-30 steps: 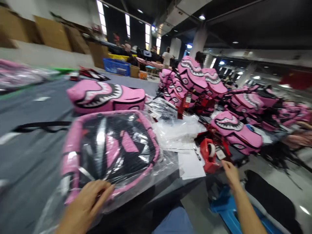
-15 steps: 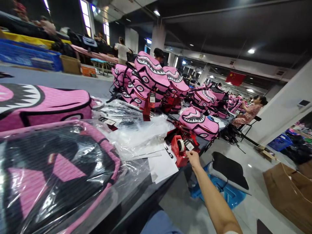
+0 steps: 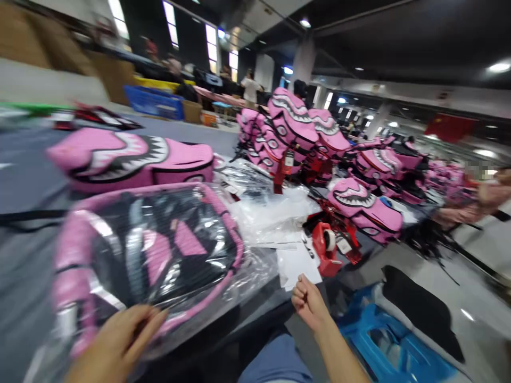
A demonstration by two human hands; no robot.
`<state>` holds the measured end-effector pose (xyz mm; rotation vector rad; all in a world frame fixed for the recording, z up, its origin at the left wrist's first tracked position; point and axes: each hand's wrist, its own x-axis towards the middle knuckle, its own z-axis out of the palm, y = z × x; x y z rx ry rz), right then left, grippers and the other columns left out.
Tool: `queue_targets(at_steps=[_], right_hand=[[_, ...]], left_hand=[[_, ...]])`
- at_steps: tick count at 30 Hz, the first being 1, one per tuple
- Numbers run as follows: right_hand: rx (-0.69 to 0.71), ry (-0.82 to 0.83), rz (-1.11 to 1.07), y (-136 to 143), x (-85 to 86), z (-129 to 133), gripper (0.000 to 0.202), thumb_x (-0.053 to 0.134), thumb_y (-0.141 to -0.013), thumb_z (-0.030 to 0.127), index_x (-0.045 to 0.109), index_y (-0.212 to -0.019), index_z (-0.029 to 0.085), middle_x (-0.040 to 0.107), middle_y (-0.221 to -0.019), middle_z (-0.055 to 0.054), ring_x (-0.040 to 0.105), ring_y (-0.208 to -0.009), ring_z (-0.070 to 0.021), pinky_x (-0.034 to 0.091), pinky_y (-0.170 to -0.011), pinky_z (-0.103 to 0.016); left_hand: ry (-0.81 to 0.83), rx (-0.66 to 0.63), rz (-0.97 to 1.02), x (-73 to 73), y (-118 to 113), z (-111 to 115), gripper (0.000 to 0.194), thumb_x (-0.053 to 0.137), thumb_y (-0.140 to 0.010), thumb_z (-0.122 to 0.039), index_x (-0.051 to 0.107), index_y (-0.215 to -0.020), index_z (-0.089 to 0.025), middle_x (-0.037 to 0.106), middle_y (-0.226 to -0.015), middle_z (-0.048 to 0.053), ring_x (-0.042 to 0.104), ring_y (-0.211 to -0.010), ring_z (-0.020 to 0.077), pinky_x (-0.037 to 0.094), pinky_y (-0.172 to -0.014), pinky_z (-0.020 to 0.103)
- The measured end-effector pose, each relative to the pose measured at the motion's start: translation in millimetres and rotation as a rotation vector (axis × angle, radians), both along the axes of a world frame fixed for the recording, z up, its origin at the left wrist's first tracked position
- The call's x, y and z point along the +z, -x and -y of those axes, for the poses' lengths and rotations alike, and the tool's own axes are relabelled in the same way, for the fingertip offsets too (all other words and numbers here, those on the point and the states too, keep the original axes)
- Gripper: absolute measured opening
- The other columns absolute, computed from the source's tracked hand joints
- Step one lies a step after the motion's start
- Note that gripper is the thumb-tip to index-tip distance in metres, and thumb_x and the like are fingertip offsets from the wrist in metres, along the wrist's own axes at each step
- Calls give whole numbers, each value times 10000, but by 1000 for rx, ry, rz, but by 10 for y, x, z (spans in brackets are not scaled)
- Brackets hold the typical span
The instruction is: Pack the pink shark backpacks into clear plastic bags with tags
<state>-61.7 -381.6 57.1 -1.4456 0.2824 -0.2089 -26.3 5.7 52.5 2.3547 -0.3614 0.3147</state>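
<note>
A pink and black backpack (image 3: 186, 239) lies flat on the table inside a clear plastic bag (image 3: 255, 266). My left hand (image 3: 120, 340) is at the near edge of this bag, thumb and fingers drawn together on the plastic; blur hides the exact grip. My right hand (image 3: 308, 299) is closed in a pinch above the table's front edge, in front of white paper sheets (image 3: 297, 266). Whatever lies between its fingertips is too small to make out. A red tape dispenser (image 3: 325, 250) with a white roll stands just beyond the right hand, apart from it.
Another pink backpack (image 3: 136, 157) with printed teeth lies behind the bagged one. More pink backpacks (image 3: 293, 117) are piled farther along the table (image 3: 24, 266). Clear plastic bags (image 3: 267, 213) lie midway. A blue stool (image 3: 383, 330) with a black pad stands at the right. People work beyond.
My right hand has left the tape dispenser and come back toward me, staying pinched. My left hand has come into view at the bagged backpack. The view has turned left.
</note>
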Motion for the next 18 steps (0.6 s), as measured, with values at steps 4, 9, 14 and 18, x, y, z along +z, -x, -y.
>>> queue_targets(at_steps=[4, 9, 14, 18], right_hand=[[695, 28, 119, -307, 630, -595, 489, 663, -863, 658, 447, -747, 235, 326, -531, 104, 240, -474, -80, 240, -455, -203], [1442, 863, 368, -1060, 1321, -1243, 283, 682, -913, 412, 559, -742, 224, 450, -595, 91, 374, -538, -91, 261, -549, -236], [1473, 1547, 333, -1524, 1252, -1769, 371, 896, -704, 323, 542, -645, 228, 471, -563, 91, 404, -527, -108, 212, -556, -261], [1082, 1609, 170, -1586, 1199, -1649, 506, 980, -533, 463, 594, -775, 242, 508, -600, 80, 471, -578, -142, 232, -578, -253]], left_hand=[[92, 53, -45, 263, 70, 100, 643, 363, -882, -807, 581, -641, -251, 642, -667, 13, 601, -655, 202, 491, -629, 327], [105, 82, -69, 287, 85, 180, 568, 369, -937, -704, 551, -656, -245, 606, -682, 15, 573, -681, 210, 453, -647, 336], [123, 103, -35, 199, 91, 193, 536, 370, -966, -656, 551, -680, -241, 593, -695, 12, 550, -705, 209, 424, -673, 340], [129, 105, -31, 222, 102, 197, 537, 359, -973, -654, 552, -687, -242, 569, -682, 8, 531, -693, 209, 410, -658, 339]])
